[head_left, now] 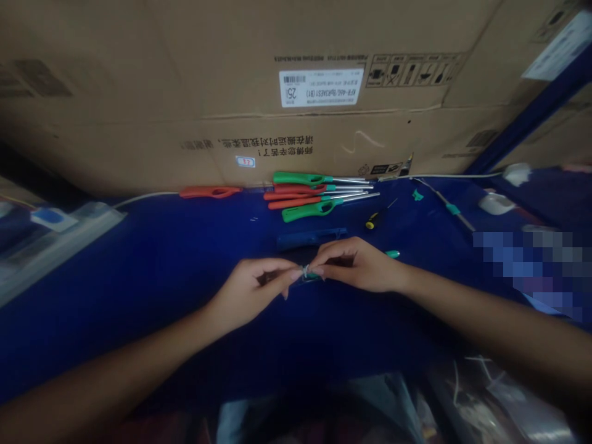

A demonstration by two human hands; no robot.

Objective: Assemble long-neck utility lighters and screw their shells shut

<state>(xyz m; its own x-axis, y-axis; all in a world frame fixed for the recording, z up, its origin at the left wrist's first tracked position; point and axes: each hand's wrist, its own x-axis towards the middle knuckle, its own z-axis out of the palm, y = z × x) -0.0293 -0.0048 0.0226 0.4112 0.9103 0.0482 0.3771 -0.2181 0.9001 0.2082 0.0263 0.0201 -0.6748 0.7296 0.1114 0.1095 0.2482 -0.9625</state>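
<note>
My left hand [252,290] and my right hand [358,265] meet over the blue table [185,246]. Both have thumb and fingers pinched on a small part [305,270] with whitish, wire-like bits and some green. Its exact shape is too small to tell. Just behind my hands lies a dark blue casing [308,237]. A green tip [393,254] shows beyond my right hand. Further back, several lighters with metal tubes lie side by side, among them a green lighter [308,211] and an orange-red one [293,201].
A large cardboard box [222,80] stands along the back edge. An orange handle piece [210,192] lies at its foot. On the right are a yellow-black screwdriver [371,222], a green scrap [417,195], a metal rod [437,196] and a white object [496,203]. Plastic bags sit below the front edge.
</note>
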